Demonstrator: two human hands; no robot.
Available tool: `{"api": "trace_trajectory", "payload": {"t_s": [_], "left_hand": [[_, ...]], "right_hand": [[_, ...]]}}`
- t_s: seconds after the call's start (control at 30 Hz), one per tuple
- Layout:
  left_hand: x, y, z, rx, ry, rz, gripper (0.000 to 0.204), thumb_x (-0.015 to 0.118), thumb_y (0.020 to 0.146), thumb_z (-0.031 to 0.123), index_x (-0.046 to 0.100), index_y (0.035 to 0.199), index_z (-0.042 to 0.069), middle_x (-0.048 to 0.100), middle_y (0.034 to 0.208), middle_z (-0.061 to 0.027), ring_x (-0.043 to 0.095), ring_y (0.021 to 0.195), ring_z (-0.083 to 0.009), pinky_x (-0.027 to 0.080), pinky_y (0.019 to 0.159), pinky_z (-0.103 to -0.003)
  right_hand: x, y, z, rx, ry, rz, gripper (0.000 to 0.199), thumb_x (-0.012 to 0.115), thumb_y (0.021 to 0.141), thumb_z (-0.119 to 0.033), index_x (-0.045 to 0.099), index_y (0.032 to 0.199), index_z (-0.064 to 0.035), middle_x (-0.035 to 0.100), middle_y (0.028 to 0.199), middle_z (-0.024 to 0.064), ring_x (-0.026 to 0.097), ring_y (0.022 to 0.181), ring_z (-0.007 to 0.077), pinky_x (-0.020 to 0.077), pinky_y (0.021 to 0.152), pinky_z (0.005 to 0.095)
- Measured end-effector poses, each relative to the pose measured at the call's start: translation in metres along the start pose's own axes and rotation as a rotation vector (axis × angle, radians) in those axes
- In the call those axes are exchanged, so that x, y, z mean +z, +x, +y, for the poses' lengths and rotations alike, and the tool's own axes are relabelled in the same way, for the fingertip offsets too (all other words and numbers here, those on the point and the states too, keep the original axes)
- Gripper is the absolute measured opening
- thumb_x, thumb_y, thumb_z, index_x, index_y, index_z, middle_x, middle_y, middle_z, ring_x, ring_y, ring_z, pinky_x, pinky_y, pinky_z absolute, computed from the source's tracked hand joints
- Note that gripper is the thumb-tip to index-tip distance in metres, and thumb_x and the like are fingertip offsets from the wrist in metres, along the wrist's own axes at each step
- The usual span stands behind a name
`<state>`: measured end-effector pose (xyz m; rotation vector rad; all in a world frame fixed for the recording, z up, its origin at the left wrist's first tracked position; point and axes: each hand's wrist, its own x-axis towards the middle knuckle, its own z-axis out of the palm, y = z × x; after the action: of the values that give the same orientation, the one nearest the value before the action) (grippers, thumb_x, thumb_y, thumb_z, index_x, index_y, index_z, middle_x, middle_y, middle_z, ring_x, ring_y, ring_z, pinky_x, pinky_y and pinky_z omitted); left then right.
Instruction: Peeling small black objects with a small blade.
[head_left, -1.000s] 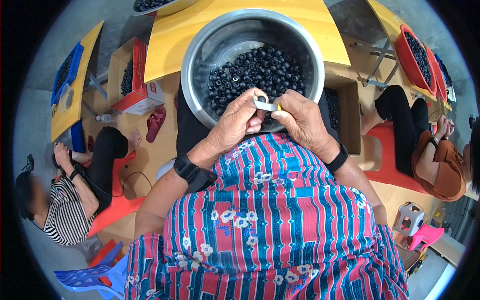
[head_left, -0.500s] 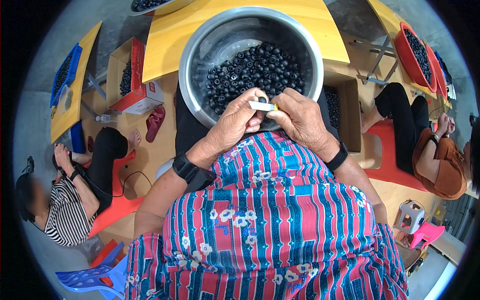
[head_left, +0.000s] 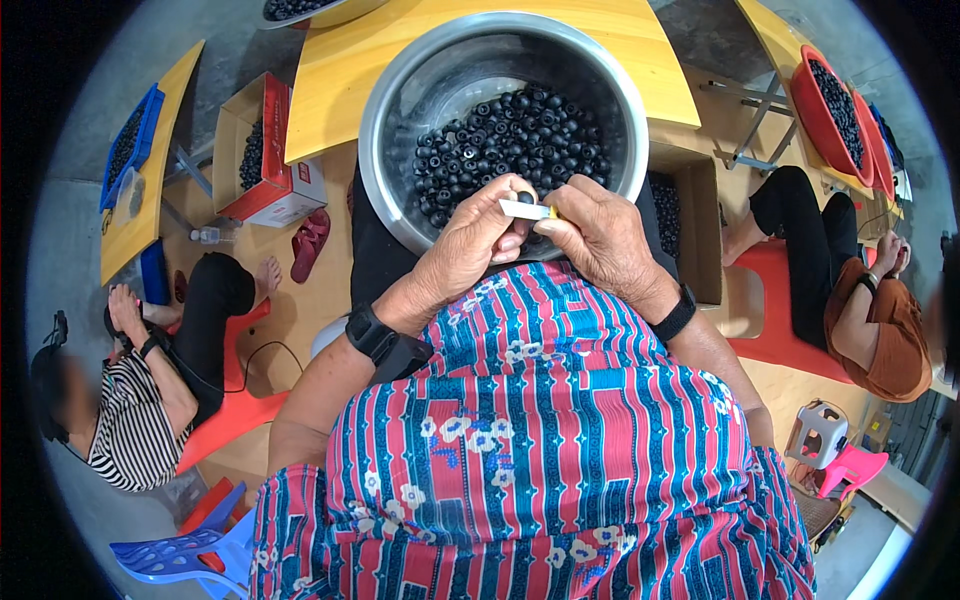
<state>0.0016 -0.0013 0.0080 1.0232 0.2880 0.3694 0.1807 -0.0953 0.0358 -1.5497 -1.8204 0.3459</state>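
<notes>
Over the near rim of a large steel basin [head_left: 372,150], my two hands meet. My left hand [head_left: 478,225] is closed, pinching a small round black piece [head_left: 526,197] between thumb and finger. In my right hand [head_left: 600,225] is a small knife [head_left: 522,210], its pale flat blade pointing left against the black piece; a bit of yellow handle shows between my fingers. Below the hands, many black round pieces [head_left: 510,140] fill the basin's bottom, several with a hole or ring showing.
Behind the basin stands a yellow table [head_left: 660,85]. A cardboard box [head_left: 700,215] of black pieces is at my right, a red-and-white box [head_left: 275,170] at left. People sit on red stools both sides [head_left: 130,400] [head_left: 870,330]. Red basins [head_left: 812,95] hold more pieces.
Hands, knife and black piece are almost where they were; the blade shows only a very slight shift. At the left, the seated person's hands have moved a little.
</notes>
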Motion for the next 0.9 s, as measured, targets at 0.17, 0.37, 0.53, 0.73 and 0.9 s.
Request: {"api": "trace_trajectory", "payload": {"t_s": [0.17, 0.37, 0.53, 0.73, 0.9], "left_hand": [[-0.001, 0.001, -0.004, 0.010, -0.019, 0.022, 0.034, 0.038, 0.107, 0.039, 0.050, 0.107, 0.008, 0.041, 0.078, 0.0039, 0.034, 0.064, -0.0011, 0.031, 0.054, -0.016], [0.000, 0.001, -0.003, 0.012, -0.021, 0.013, 0.034, 0.039, 0.107, 0.040, 0.051, 0.108, 0.008, 0.041, 0.079, 0.0038, 0.034, 0.064, -0.0010, 0.032, 0.055, -0.016], [-0.002, 0.000, -0.002, 0.003, -0.011, -0.005, 0.035, 0.038, 0.106, 0.041, 0.049, 0.105, 0.008, 0.040, 0.083, 0.0031, 0.034, 0.067, -0.0031, 0.031, 0.057, -0.017], [0.007, -0.001, 0.003, -0.054, -0.030, 0.066, 0.034, 0.040, 0.106, 0.041, 0.050, 0.106, 0.008, 0.041, 0.086, 0.0026, 0.035, 0.069, -0.0038, 0.033, 0.060, -0.018], [-0.003, 0.001, -0.003, -0.025, -0.037, -0.012, 0.034, 0.040, 0.106, 0.040, 0.050, 0.107, 0.008, 0.042, 0.086, 0.0026, 0.035, 0.068, -0.0038, 0.033, 0.059, -0.018]], "right_hand": [[0.001, 0.000, 0.000, 0.011, 0.003, 0.001, 0.023, 0.069, 0.087, -0.027, 0.060, 0.090, -0.0052, 0.054, 0.080, 0.0110, 0.059, 0.072, 0.0317, 0.0478, 0.061, 0.0417], [0.000, 0.000, -0.001, 0.016, 0.010, 0.014, 0.023, 0.069, 0.087, -0.026, 0.060, 0.090, -0.0053, 0.054, 0.078, 0.0112, 0.059, 0.070, 0.0319, 0.0478, 0.061, 0.0418], [0.000, 0.001, -0.001, 0.023, 0.003, 0.004, 0.022, 0.069, 0.088, -0.025, 0.060, 0.090, -0.0053, 0.054, 0.079, 0.0119, 0.059, 0.072, 0.0327, 0.0475, 0.062, 0.0418], [0.001, 0.001, 0.003, 0.149, 0.097, 0.057, 0.021, 0.065, 0.091, -0.022, 0.060, 0.089, -0.0023, 0.057, 0.079, 0.0149, 0.059, 0.074, 0.0354, 0.0473, 0.065, 0.0409], [0.006, 0.000, 0.011, 0.214, 0.318, 0.124, 0.023, 0.065, 0.093, -0.022, 0.060, 0.086, 0.0001, 0.058, 0.078, 0.0135, 0.056, 0.069, 0.0281, 0.0454, 0.064, 0.0370]]}}
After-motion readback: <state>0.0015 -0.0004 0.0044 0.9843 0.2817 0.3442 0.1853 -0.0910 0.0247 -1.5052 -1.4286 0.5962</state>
